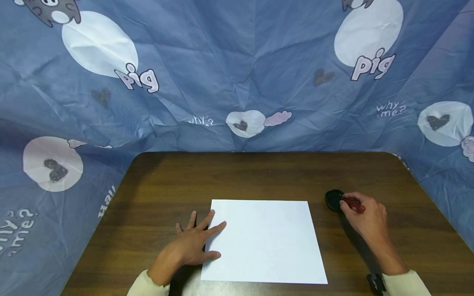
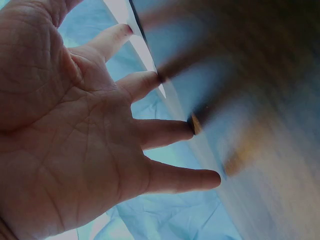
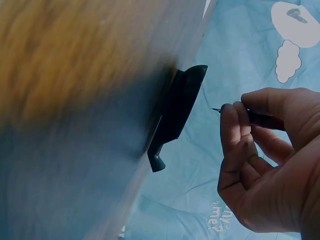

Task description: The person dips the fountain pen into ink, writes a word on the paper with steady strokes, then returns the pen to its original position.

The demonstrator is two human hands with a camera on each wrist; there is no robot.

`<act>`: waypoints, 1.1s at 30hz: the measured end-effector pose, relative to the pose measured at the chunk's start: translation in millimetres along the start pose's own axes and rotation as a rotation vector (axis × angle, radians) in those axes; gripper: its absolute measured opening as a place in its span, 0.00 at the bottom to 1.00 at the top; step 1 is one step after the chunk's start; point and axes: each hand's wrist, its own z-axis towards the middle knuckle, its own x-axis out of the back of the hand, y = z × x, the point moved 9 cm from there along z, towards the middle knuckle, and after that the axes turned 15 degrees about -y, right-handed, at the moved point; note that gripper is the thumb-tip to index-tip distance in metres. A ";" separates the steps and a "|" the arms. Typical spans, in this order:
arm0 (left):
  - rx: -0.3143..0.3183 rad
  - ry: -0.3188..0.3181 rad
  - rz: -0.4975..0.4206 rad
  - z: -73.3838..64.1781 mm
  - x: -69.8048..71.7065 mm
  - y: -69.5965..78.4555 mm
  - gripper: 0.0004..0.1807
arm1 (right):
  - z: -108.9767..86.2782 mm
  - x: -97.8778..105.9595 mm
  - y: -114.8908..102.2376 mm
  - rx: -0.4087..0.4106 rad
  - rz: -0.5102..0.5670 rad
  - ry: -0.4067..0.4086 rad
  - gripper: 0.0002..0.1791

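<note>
In the head view, a white paper [image 1: 263,242] lies on a brown table [image 1: 240,176]; the left hand [image 1: 192,244] is at its left edge, fingers spread apart, thumb and index finger reaching over it. To the paper's right, the right hand [image 1: 370,216] pinches a red stick [image 1: 356,204] beside a black dish [image 1: 331,200]. The left wrist view shows straight, separated fingers, some tips by the paper's edge. In the right wrist view, fingertips are clamped together on the stick, its thin point facing the dish, apart from it.
</note>
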 end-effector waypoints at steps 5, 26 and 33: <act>0.001 -0.004 -0.011 0.0 -0.7 -1.6 0.42 | 1.5 0.2 3.5 -0.056 0.006 -0.008 0.10; 0.011 -0.002 0.000 -0.7 -0.1 -2.4 0.43 | 0.7 6.9 -1.6 -0.133 0.025 0.099 0.13; 0.024 0.000 0.009 -0.3 1.2 -3.0 0.43 | 2.9 10.5 -7.0 -0.118 0.015 0.135 0.11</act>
